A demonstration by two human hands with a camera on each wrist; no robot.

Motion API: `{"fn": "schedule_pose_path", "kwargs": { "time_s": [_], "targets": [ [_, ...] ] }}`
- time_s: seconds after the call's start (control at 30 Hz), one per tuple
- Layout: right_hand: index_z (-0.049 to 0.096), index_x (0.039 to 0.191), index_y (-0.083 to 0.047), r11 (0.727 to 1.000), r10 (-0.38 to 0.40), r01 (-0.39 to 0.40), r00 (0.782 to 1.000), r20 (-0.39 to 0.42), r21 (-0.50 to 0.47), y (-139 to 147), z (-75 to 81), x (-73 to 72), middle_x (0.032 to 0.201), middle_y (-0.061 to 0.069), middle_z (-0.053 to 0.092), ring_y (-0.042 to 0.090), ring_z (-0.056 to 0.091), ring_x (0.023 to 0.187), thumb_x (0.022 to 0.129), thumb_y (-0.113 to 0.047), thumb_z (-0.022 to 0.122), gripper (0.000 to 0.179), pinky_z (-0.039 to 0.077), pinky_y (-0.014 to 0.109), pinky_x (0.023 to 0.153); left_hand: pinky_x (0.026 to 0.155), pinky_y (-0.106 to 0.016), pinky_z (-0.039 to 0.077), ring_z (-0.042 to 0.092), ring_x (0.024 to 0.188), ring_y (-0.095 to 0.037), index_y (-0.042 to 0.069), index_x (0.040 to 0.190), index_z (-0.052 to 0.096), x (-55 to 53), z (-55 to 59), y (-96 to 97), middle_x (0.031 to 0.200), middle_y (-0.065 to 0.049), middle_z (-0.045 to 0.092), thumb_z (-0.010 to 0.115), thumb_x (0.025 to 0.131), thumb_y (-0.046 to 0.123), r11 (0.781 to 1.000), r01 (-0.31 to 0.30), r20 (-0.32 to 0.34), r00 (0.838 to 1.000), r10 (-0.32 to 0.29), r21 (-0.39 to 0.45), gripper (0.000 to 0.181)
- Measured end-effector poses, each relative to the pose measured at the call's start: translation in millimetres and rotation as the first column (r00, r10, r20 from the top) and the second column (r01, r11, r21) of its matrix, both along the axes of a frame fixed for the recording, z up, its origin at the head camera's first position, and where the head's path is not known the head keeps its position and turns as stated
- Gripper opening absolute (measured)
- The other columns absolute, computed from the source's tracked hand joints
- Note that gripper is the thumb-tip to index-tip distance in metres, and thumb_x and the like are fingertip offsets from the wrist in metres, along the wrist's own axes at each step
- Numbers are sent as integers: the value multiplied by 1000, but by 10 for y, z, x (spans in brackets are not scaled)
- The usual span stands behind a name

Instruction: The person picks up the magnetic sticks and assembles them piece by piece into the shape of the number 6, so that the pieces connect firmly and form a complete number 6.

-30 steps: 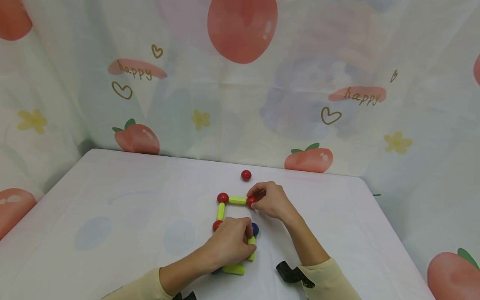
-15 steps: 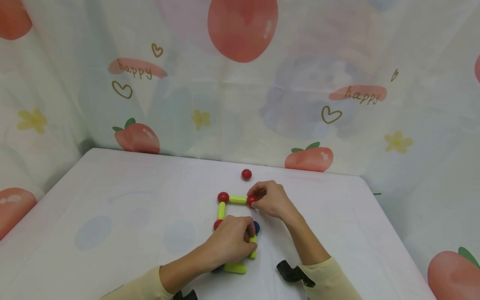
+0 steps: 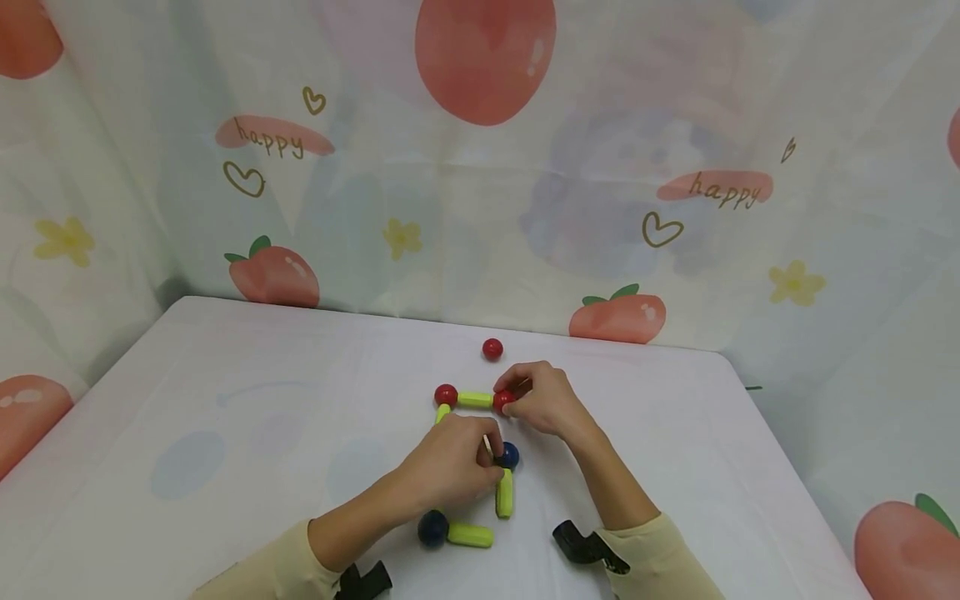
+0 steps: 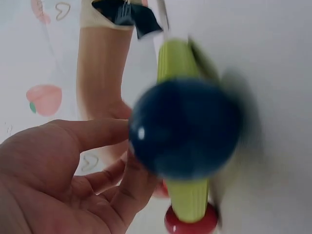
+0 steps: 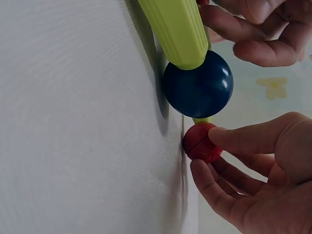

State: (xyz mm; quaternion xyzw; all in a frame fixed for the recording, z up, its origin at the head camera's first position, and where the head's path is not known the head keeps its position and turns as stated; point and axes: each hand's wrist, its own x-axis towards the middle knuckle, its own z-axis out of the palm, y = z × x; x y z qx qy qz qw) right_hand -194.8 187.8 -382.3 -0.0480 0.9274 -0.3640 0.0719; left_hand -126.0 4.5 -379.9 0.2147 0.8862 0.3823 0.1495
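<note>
Red and blue balls are joined by yellow-green sticks on the table. My right hand [image 3: 543,400] pinches a red ball [image 5: 201,141] at the end of a stick [image 3: 476,401]; another red ball [image 3: 446,395] sits at its other end. Beside a blue ball [image 3: 507,455], my left hand [image 3: 450,462] has its thumb and finger apart. In the right wrist view its fingers [image 5: 263,52] look clear of that ball. A stick [image 3: 505,494] runs from it towards me. The nearer blue ball [image 4: 185,127] hides the left fingertips in the left wrist view; a stick [image 3: 471,536] adjoins it.
A loose red ball [image 3: 492,349] lies behind the frame, near the back of the white table [image 3: 247,400]. A printed cloth [image 3: 480,208] hangs behind the table. Black wrist mounts [image 3: 577,543] sit low beside both sleeves.
My left hand has moved away from the right-hand stick, up and slightly left, uncovering that stick and the nearer blue ball. The right hand keeps its place on the red ball.
</note>
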Motion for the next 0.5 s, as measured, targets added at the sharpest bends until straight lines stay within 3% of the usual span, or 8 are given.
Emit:
{"fn": "schedule_pose_path", "kwargs": {
  "time_s": [0.27, 0.5],
  "targets": [
    [79, 103, -13, 1000, 8, -8, 1000, -2, 5, 6, -10, -9, 96, 5, 74, 21, 65, 92, 86, -3, 79, 19, 56, 31, 75, 55, -27, 53, 60, 64, -15, 9, 101, 72, -236, 48, -169, 80, 2, 65, 80, 89, 12, 997, -69, -85, 994, 71, 26, 14],
    [79, 104, -13, 1000, 1, -1, 1000, 6, 5, 4, -15, -5, 98, 4, 74, 21, 65, 93, 86, -4, 80, 20, 57, 31, 76, 72, -27, 56, 57, 85, -17, 12, 107, 74, -448, 44, -320, 96, -6, 65, 81, 88, 11, 983, -182, -156, 972, 173, -41, 21]
  ]
}}
